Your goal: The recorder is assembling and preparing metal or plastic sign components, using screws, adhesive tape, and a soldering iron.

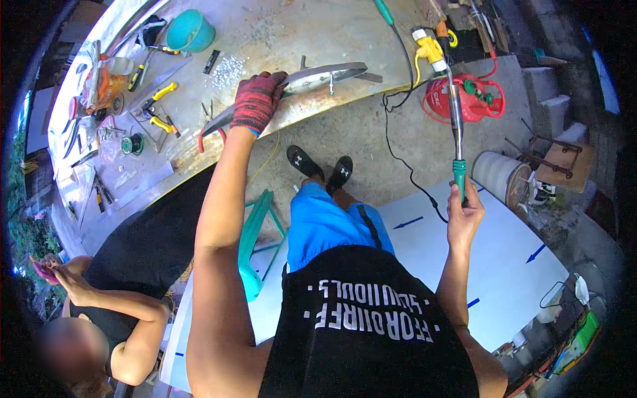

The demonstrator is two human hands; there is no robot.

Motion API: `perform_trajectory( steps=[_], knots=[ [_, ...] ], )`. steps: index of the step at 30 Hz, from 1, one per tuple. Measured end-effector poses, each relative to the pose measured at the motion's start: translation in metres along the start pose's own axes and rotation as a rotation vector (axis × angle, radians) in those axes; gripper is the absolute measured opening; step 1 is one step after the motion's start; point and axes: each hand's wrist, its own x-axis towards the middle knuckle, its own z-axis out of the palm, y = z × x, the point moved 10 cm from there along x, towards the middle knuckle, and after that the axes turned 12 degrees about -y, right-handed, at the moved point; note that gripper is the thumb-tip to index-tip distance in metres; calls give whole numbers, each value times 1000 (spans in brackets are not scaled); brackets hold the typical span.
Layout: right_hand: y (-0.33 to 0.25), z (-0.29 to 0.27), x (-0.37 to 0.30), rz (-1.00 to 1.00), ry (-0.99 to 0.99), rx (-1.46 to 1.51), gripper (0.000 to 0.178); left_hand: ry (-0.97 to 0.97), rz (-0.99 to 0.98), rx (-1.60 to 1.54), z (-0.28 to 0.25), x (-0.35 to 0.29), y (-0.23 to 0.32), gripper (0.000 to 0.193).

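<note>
My left hand (257, 101), in a red and black knit glove, is closed round a long curved dark strip (338, 68) at the table's near edge. A pale, shiny surface shows inside the strip's curve, and a small bolt-like metal piece (332, 83) stands beside it. Red handles (202, 141) poke out past the edge under the strip's left end. Off to the right, my bare right hand (466, 215) grips a green-handled tool with a long shiny metal shaft (456, 116). Its far end is beside a yellow tool (429, 50), and I cannot make out its exact kind.
On the worktable (298, 46) are a teal bucket (190, 30), small metal bits (229, 71), yellow-handled pliers (164, 91) and a wire spool (132, 144). A red gas cylinder (458, 99) and a black cable (398, 156) lie beyond its edge. Another person (126, 312) sits at left.
</note>
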Motion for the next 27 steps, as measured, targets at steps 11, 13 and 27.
perform_trajectory(
  steps=[11,13,27],
  knots=[
    [-69,9,-2,-166,29,-47,37,253,77,-235,-98,-76,-20,30],
    [-80,12,-4,-167,37,-42,37,306,110,-247,-114,-90,-18,30],
    [-160,85,70,-524,48,-194,34,535,126,-255,-175,-159,-31,30]
  ],
)
